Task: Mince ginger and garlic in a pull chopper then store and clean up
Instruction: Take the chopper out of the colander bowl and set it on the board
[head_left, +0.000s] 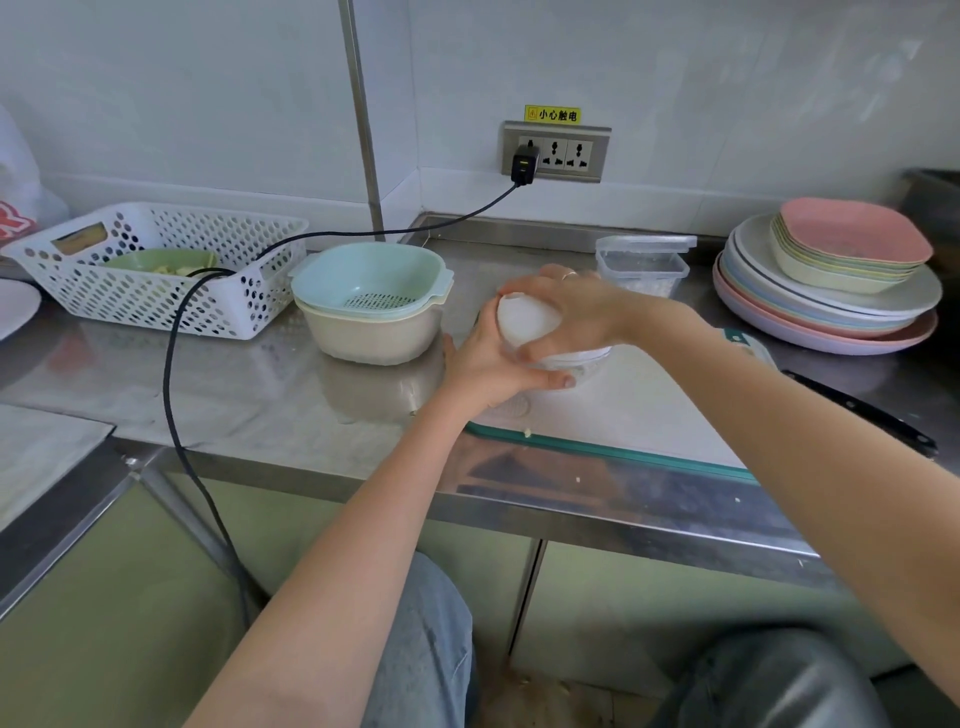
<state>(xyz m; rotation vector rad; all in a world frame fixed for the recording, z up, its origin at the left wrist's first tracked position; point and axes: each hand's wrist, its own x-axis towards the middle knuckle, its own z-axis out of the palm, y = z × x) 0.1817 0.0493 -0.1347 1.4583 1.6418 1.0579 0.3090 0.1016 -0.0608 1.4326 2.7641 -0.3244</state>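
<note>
Now my left hand (488, 364) and right hand (566, 306) grip the pull chopper (527, 319); storage tub (641, 265) at two o'clock awaits.

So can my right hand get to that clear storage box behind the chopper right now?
Probably, once freed: the right hand grips the chopper lid, and the clear box sits just behind it with nothing between.

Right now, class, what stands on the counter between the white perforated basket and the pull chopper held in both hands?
In the head view, a blue strainer bowl nested in a cream bowl stands between the basket and the chopper.
</note>
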